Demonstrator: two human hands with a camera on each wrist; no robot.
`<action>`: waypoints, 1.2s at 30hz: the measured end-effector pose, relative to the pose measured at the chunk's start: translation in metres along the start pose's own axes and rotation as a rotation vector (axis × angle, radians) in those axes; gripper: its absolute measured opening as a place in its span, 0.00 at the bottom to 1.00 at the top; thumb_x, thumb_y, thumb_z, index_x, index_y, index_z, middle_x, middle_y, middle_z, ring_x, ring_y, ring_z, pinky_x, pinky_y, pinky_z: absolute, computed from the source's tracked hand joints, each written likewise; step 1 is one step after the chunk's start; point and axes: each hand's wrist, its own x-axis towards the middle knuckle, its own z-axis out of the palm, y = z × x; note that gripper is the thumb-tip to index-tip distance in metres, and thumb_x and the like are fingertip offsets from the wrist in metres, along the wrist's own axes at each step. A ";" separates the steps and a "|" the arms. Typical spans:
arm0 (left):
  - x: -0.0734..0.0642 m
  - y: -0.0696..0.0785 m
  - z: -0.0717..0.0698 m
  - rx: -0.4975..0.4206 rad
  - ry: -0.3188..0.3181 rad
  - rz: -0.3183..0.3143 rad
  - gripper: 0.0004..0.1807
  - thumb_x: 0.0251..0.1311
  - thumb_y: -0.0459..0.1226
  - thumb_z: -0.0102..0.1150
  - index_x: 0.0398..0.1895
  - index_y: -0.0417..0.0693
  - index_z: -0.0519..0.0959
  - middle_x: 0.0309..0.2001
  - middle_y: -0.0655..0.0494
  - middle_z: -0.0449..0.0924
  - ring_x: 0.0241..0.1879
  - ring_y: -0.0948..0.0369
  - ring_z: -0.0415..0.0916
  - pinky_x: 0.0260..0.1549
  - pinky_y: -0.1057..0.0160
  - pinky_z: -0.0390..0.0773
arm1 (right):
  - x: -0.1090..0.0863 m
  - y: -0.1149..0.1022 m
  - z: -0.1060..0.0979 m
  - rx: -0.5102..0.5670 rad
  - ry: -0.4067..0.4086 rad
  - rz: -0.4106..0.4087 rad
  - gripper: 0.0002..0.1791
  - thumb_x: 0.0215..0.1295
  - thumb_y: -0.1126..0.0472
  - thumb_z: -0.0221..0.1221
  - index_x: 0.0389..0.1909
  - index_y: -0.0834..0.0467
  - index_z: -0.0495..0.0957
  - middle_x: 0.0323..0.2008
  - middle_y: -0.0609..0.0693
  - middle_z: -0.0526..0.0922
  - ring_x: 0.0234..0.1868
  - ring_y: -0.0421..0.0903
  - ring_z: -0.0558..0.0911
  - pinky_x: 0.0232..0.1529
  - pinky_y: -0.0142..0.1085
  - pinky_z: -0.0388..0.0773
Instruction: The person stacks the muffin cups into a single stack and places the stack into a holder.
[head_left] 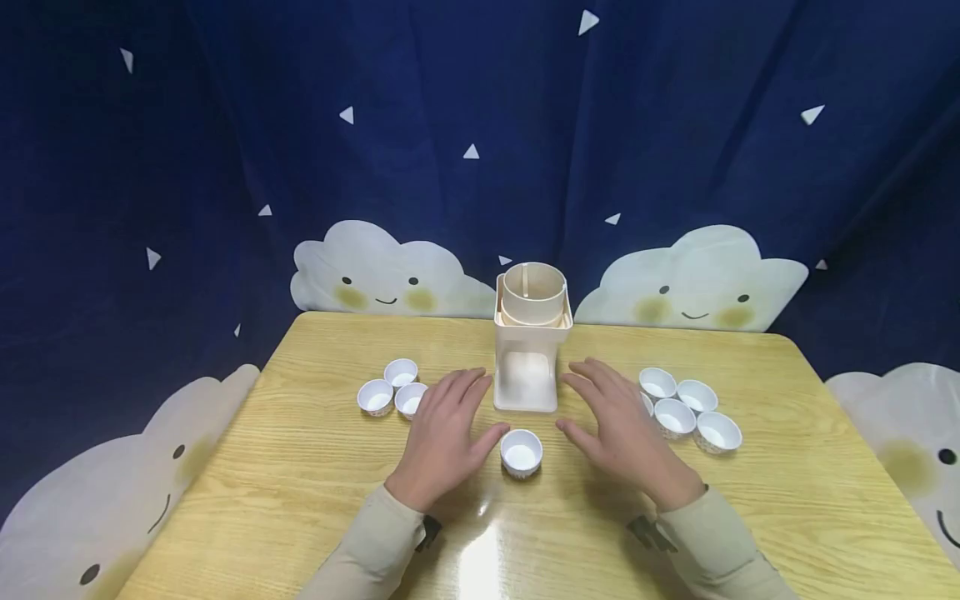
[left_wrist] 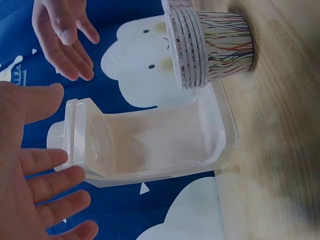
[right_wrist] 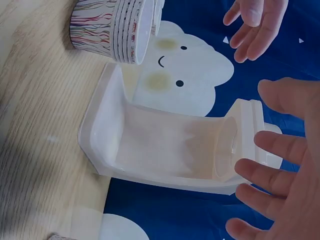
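A cream plastic stand (head_left: 527,379) with a round, open-topped holder (head_left: 534,292) rises at the middle of the table. Just in front of it is a stack of paper cups (head_left: 521,454), white inside; the wrist views show several nested rims and coloured wavy lines on the outer wall (left_wrist: 230,45). My left hand (head_left: 447,437) hovers left of the stack with fingers spread, its thumb tip overlapping the rim in the head view. On the right, my other hand (head_left: 624,429) hovers with fingers extended, apart from the stack. Nothing is held in either hand.
Beyond my left hand stand three white paper cups (head_left: 375,397) grouped together. Several more paper cups (head_left: 717,432) cluster past my right hand, one partly hidden by it. A dark blue curtain (head_left: 465,100) with white clouds hangs behind the wooden table (head_left: 300,467).
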 end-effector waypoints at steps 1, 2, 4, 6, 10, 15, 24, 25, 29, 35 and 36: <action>-0.001 0.000 0.000 -0.021 -0.003 0.005 0.35 0.54 0.54 0.69 0.62 0.47 0.76 0.62 0.52 0.77 0.61 0.52 0.75 0.61 0.50 0.74 | 0.000 0.000 0.000 0.006 0.011 -0.008 0.33 0.58 0.49 0.68 0.63 0.58 0.74 0.63 0.60 0.75 0.68 0.61 0.70 0.65 0.61 0.66; -0.001 -0.001 0.001 -0.040 -0.007 0.009 0.34 0.55 0.53 0.69 0.62 0.47 0.76 0.62 0.52 0.78 0.61 0.52 0.75 0.60 0.50 0.75 | 0.000 0.000 0.001 0.012 0.017 -0.013 0.33 0.58 0.50 0.68 0.62 0.58 0.74 0.63 0.60 0.76 0.67 0.61 0.70 0.65 0.61 0.67; -0.002 -0.002 0.001 -0.075 -0.028 0.012 0.34 0.55 0.53 0.69 0.62 0.48 0.76 0.62 0.53 0.78 0.61 0.53 0.75 0.60 0.51 0.75 | 0.000 0.000 0.001 0.023 0.021 -0.020 0.32 0.58 0.50 0.68 0.62 0.58 0.75 0.62 0.60 0.76 0.66 0.61 0.72 0.64 0.59 0.69; -0.003 -0.002 0.002 -0.098 -0.049 0.014 0.33 0.55 0.53 0.69 0.62 0.49 0.76 0.62 0.53 0.78 0.61 0.54 0.75 0.60 0.52 0.76 | 0.000 0.001 0.001 0.027 0.017 -0.025 0.31 0.58 0.50 0.68 0.61 0.58 0.75 0.62 0.60 0.76 0.66 0.60 0.72 0.64 0.58 0.69; -0.005 -0.004 0.004 -0.130 -0.079 0.004 0.33 0.56 0.53 0.68 0.62 0.49 0.76 0.62 0.54 0.78 0.61 0.55 0.75 0.60 0.52 0.76 | 0.000 0.002 0.002 0.025 0.004 -0.032 0.31 0.58 0.50 0.68 0.61 0.57 0.75 0.62 0.60 0.76 0.66 0.60 0.72 0.65 0.57 0.69; -0.007 -0.007 0.007 -0.154 -0.103 0.005 0.33 0.56 0.54 0.68 0.62 0.50 0.76 0.62 0.54 0.78 0.61 0.56 0.76 0.58 0.52 0.77 | -0.001 0.002 0.003 0.013 -0.006 -0.037 0.30 0.59 0.51 0.68 0.61 0.58 0.76 0.63 0.61 0.76 0.66 0.60 0.72 0.65 0.57 0.70; -0.011 -0.010 0.013 -0.193 -0.200 0.043 0.35 0.56 0.55 0.66 0.65 0.49 0.74 0.63 0.54 0.77 0.63 0.56 0.75 0.60 0.53 0.77 | -0.003 0.003 0.004 0.000 -0.027 -0.038 0.30 0.59 0.51 0.68 0.61 0.59 0.76 0.63 0.61 0.75 0.65 0.60 0.73 0.63 0.56 0.72; -0.011 -0.011 0.014 -0.197 -0.211 0.041 0.36 0.56 0.55 0.66 0.65 0.49 0.74 0.64 0.54 0.77 0.63 0.56 0.75 0.61 0.53 0.76 | -0.003 0.003 0.004 0.001 -0.028 -0.037 0.30 0.59 0.51 0.68 0.61 0.59 0.76 0.63 0.61 0.75 0.65 0.60 0.73 0.63 0.56 0.72; -0.014 -0.013 0.016 -0.199 -0.245 0.034 0.37 0.55 0.56 0.67 0.66 0.50 0.73 0.64 0.54 0.77 0.64 0.56 0.74 0.62 0.53 0.76 | -0.003 0.004 0.005 0.006 -0.040 -0.033 0.30 0.59 0.51 0.68 0.61 0.59 0.76 0.63 0.62 0.76 0.65 0.60 0.73 0.62 0.57 0.73; -0.017 -0.016 0.022 -0.224 -0.304 0.033 0.39 0.53 0.56 0.68 0.67 0.50 0.72 0.65 0.53 0.76 0.64 0.56 0.73 0.63 0.53 0.75 | -0.005 0.005 0.007 0.006 -0.059 -0.020 0.29 0.60 0.52 0.67 0.61 0.59 0.76 0.63 0.62 0.75 0.64 0.61 0.74 0.61 0.57 0.74; -0.018 -0.016 0.024 -0.228 -0.321 0.029 0.40 0.53 0.57 0.68 0.67 0.50 0.72 0.65 0.53 0.75 0.64 0.56 0.73 0.63 0.53 0.75 | -0.005 0.005 0.007 0.005 -0.063 -0.019 0.29 0.60 0.52 0.67 0.61 0.59 0.76 0.63 0.62 0.75 0.64 0.61 0.74 0.61 0.57 0.74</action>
